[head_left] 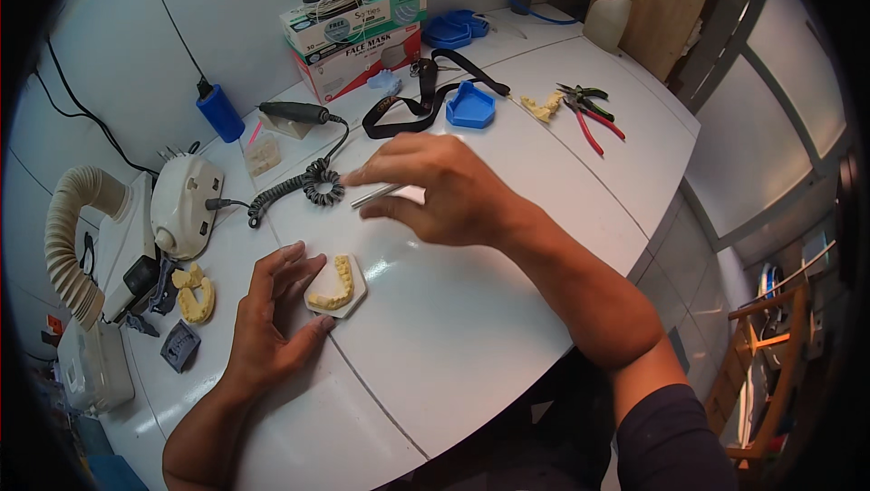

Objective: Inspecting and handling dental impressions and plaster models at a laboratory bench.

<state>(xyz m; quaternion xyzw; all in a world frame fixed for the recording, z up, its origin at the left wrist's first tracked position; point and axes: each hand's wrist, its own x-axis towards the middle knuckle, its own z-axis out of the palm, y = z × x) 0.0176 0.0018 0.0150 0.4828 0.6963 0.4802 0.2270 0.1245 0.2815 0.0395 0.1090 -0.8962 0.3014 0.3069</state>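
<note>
A yellowish plaster dental model (341,281), a curved row of teeth on a pale angular base (354,295), lies on the white tiled table. Around its left side rests my left hand (272,319), fingers and thumb apart, the thumb tip at the base's lower edge. Whether it presses on the model I cannot tell. Above and to the right of the model, my right hand (444,187) is raised and slightly blurred. Between its thumb and fingers is a slim metal rod-shaped tool (370,197); the tool's other end is hidden by the hand.
A dark handpiece (294,112) on a stand joins a white control box (188,205) by a coiled cord. Another yellow model (195,296) and grey pieces (180,346) lie left. Toward the back are mask boxes (358,47), a blue tray (470,107), a strap and pliers (589,119).
</note>
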